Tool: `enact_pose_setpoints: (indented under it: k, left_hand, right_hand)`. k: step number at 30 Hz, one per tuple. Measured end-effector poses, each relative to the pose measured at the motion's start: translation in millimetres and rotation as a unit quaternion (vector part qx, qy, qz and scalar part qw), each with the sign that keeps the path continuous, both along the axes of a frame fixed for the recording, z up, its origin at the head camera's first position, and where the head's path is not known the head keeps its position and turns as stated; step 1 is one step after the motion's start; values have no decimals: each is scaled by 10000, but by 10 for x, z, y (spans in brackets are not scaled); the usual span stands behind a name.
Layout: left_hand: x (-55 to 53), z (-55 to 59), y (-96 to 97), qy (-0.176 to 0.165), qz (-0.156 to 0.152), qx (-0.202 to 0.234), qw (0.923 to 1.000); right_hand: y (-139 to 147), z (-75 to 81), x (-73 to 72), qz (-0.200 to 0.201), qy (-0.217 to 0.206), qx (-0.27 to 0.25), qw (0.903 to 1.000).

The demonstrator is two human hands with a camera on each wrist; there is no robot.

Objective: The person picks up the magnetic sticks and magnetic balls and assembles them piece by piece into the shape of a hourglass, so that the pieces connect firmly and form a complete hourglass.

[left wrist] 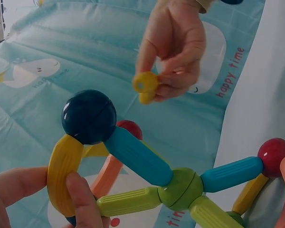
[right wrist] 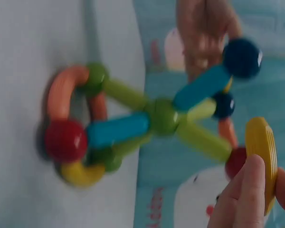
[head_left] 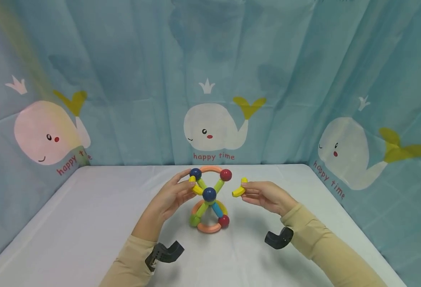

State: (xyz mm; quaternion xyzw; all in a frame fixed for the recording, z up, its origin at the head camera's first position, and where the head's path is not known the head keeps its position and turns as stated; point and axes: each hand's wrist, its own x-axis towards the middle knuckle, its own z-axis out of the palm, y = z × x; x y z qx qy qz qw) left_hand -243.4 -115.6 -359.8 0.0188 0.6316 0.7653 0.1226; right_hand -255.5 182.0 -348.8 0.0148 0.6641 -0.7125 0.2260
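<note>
On the table stands a magnetic ball-and-stick model, joined at a green center ball (left wrist: 181,189). Its upper part carries a dark blue ball (head_left: 209,194) toward the viewer, another blue ball (head_left: 195,173) and a red ball (head_left: 226,174). My left hand (head_left: 172,195) pinches a yellow curved stick (left wrist: 65,175) between thumb and finger; its upper end meets a blue ball. To the right, apart from the model, my right hand (head_left: 267,195) grips a second yellow curved stick (right wrist: 261,152) between thumb and fingers.
Orange curved sticks (head_left: 209,228), a green ball (head_left: 194,220) and a red ball (head_left: 223,221) form the model's base on the white tabletop (head_left: 124,187). A blue whale-print curtain (head_left: 142,119) surrounds the back and sides. Black wrist mounts (head_left: 279,239) stick out from the sleeves.
</note>
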Motion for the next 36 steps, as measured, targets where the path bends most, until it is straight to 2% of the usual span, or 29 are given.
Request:
enact_pose_setpoints:
  k: [6,16,26,36]
  left_hand:
    - [6,2,13,-7,-17,32,10000]
    - [12,-9,14,64,-17,99,9999]
    - [4,-19,27,-51,-27,83,9999]
    - [-6,-13,9,62,-69,35,10000]
  right_hand:
    - [-199,77,64,24,200,83,9998]
    - [-329,157,87,220,167,34,9996]
    - [-376,115,74,181,-11,41,9998]
    - [-389,119,47,203,-23,12,9998]
